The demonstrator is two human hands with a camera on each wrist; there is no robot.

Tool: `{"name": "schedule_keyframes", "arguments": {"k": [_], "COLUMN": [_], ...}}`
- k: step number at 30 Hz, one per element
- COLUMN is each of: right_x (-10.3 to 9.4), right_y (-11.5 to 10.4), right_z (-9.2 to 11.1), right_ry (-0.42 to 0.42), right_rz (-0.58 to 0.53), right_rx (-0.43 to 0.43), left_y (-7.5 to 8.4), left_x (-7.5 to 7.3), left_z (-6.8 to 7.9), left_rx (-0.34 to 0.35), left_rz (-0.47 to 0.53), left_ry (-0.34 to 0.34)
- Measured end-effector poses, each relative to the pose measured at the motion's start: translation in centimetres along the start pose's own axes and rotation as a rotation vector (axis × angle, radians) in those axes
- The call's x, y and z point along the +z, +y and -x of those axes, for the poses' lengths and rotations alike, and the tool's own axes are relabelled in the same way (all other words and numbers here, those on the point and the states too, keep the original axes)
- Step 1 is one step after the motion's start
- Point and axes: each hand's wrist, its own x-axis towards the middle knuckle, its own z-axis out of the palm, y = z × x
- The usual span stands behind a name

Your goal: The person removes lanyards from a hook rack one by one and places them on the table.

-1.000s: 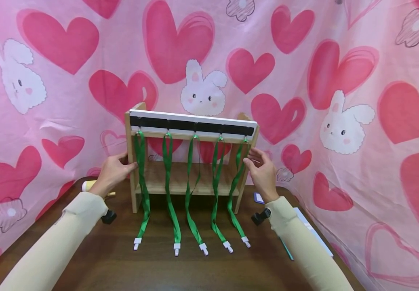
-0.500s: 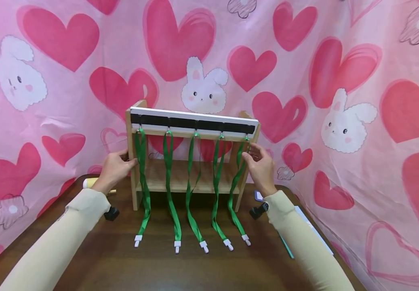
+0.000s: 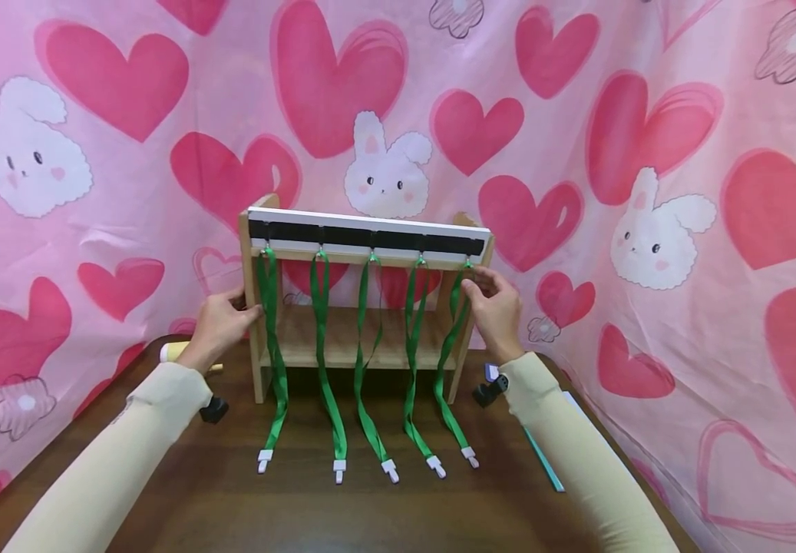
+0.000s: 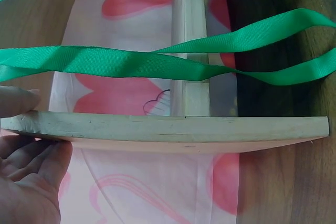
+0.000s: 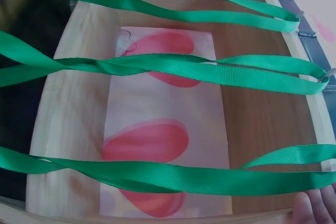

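A small wooden shelf [image 3: 352, 355] stands on the dark table. Along its top front runs a white board with a black strip [image 3: 370, 236]. Several green lanyards [image 3: 328, 399] hang from hooks on it, and their white clips [image 3: 339, 471] lie on the table toward me. My left hand [image 3: 220, 326] grips the left side panel [image 4: 157, 128], thumb on the inner side and fingers on the outer. At the right side panel [image 3: 465, 338], my right hand [image 3: 497, 316] holds the edge just below the board, close to the rightmost lanyard [image 5: 173, 178]. Part of its grip is hidden.
A pale yellow object [image 3: 173, 352] lies behind my left forearm. Near my right forearm are a small blue-edged item [image 3: 491, 372], a teal strip [image 3: 545, 461] and a white sheet or board, partly covered. Pink heart-patterned cloth [image 3: 556, 138] hangs behind the table.
My right hand has slid a little upward along the right side panel, nearer the white board. The left hand, shelf and lanyards stay nearly in place.
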Motion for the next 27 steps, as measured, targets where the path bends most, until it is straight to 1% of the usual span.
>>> {"name": "schedule_keyframes", "arguments": {"k": [3, 10, 14, 18, 22, 27], "right_x": [0.1, 0.3, 0.6, 0.8, 0.6, 0.2], "right_y": [-0.2, -0.7, -0.9, -1.3, -1.5, -1.5], "right_z": [-0.4, -0.9, -1.2, -1.7, -2.3, -2.7], "right_ry": [0.010, 0.029, 0.045, 0.053, 0.055, 0.051], "right_rz": [-0.006, 0.048, 0.062, 0.059, 0.058, 0.000], "right_rx": [-0.009, 0.018, 0.013, 0.002, -0.008, 0.003], "left_y": [0.0, 0.2, 0.1, 0.1, 0.2, 0.3], "left_x": [0.0, -0.3, -0.3, -0.4, -0.5, -0.3], "left_z": [-0.1, 0.1, 0.2, 0.2, 0.2, 0.1], "left_rx": [-0.009, -0.032, -0.042, -0.039, -0.038, -0.019], "left_rz": [0.014, 0.018, 0.021, 0.024, 0.020, -0.002], "left_ry": [-0.008, -0.031, -0.042, -0.038, -0.028, -0.021]}}
